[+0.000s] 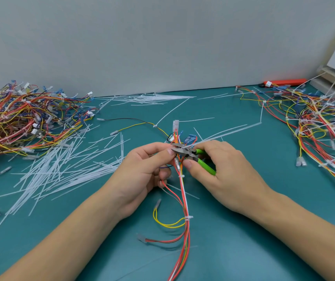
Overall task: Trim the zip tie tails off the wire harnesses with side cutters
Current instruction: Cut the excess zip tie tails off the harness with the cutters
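Observation:
My left hand [142, 171] pinches a wire harness [184, 201] of red, orange, yellow and white wires just below its connectors. The harness runs down toward me, bound by white zip ties [188, 218]. My right hand [221, 171] grips green-handled side cutters [191, 154], whose metal jaws sit at the bundle right beside my left thumb. A long white zip tie tail [229, 131] stretches up and right from the jaws. A white connector [176, 125] sticks up behind the hands.
A heap of harnesses [20, 122] lies at the left, another heap with long tails [314, 122] at the right. Cut white tails [65, 165] litter the teal table [243, 230]. An orange tool [284, 82] lies by the wall. Loose ties [148, 98] lie at the back.

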Motion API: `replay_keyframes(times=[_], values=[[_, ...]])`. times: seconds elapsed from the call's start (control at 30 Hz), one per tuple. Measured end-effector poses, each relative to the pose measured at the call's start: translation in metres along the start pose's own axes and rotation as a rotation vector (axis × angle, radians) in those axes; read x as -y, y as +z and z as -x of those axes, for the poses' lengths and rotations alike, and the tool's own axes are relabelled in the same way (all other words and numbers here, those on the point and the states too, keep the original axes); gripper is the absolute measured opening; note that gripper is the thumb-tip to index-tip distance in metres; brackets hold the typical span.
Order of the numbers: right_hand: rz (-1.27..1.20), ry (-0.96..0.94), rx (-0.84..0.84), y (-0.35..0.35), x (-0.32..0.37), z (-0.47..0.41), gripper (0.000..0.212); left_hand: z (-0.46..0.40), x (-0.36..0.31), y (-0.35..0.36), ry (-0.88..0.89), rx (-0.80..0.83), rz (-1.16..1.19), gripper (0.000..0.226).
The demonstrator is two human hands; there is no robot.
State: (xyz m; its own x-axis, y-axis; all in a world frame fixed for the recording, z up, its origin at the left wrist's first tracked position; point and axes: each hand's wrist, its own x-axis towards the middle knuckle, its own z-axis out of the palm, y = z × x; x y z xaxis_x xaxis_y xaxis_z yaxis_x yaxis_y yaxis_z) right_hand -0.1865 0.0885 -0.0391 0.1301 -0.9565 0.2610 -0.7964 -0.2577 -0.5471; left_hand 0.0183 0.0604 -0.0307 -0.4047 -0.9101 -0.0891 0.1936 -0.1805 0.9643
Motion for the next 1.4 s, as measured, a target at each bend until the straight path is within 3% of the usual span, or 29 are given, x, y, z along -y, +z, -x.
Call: replay_keyframes(times=[0.13, 0.3, 0.5, 0.63, 0.97, 1.17, 1.4], values=[[0.016, -0.030, -0.026, 0.0010, -0.0021, -0.0003, 0.048, 0.0004, -0.0004, 0.0003, -0.002, 0.001, -0.004, 0.010], [-0.011, -0.009, -0.056, 0.0011, -0.0049, 0.0015, 0.058, 0.0000, 0.0002, 0.0012, -0.002, -0.015, -0.025, 0.007], [0.014, -0.015, -0.075, 0.0028, -0.0045, 0.0012, 0.055, 0.0016, -0.0006, 0.0011, -0.004, -0.012, -0.016, 0.011], [0.011, -0.021, -0.033, 0.0029, -0.0019, -0.0003, 0.049, 0.0015, -0.0010, 0.0011, -0.008, -0.010, -0.015, 0.023], [-0.010, -0.005, -0.019, 0.0011, -0.0014, -0.0013, 0.048, -0.0004, 0.0006, -0.0003, -0.005, -0.003, -0.020, 0.017], [0.015, -0.032, -0.061, 0.0046, -0.0059, -0.0019, 0.022, -0.0003, 0.0008, -0.0004, -0.002, 0.003, -0.029, 0.014], [0.074, 0.040, -0.067, 0.0040, -0.0085, -0.0013, 0.031, 0.0014, 0.0006, 0.0020, 0.013, 0.011, -0.063, 0.007]])
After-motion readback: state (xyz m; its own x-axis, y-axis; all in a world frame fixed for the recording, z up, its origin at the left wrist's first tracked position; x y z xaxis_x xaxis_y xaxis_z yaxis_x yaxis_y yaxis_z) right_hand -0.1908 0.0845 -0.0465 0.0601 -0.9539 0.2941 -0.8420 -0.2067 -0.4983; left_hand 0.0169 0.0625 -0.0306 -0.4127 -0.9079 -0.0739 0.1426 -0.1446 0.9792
